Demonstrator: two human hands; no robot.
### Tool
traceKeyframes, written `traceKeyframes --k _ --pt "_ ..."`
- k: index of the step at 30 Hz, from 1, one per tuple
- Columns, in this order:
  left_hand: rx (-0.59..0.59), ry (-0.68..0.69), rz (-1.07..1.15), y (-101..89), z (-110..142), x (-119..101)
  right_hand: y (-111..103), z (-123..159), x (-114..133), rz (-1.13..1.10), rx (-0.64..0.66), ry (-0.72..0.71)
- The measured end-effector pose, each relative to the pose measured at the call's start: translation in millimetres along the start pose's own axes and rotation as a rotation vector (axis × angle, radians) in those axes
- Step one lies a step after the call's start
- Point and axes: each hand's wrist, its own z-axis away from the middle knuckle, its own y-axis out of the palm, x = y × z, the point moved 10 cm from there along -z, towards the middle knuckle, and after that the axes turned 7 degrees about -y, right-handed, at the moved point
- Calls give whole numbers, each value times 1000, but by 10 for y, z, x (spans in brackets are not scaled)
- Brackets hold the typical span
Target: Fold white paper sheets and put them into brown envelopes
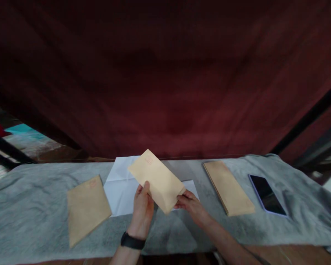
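Observation:
A tan paper envelope [160, 176] with a faint red print near its upper end is held tilted above the cloth. My left hand [143, 204] grips its lower left edge, thumb on top, with a dark band on the wrist. At its lower right corner, my right hand [190, 204] pinches the paper. Partly hidden under the envelope and hands lies a creased white sheet [120, 193], with more white paper [191, 187] showing on the right. Another tan envelope [86, 208] with a red print lies flat to the left.
To the right are a stack of tan envelopes [228, 189] and a dark-screened phone [267, 195] with a purple edge. A grey cloth [38, 198] covers the surface. Behind it hangs a dark red curtain [168, 92], with dark bars on both sides.

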Motion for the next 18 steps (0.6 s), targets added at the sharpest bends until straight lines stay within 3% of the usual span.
traceKeyframes --k 5,9,13,17,18 --pt "41 -141 -32 62 -15 218 -140 -42 138 51 -74 -62" --pt "91 -257 -83 171 58 427 -411 -106 269 147 -194 -151" --pt "98 -242 -134 204 122 496 -702 -130 501 247 -297 -285" --pt "207 -270 -513 259 246 696 -811 -127 688 309 -305 -331" --pt "249 -210 -655 302 281 690 -812 -134 709 313 -284 -306"
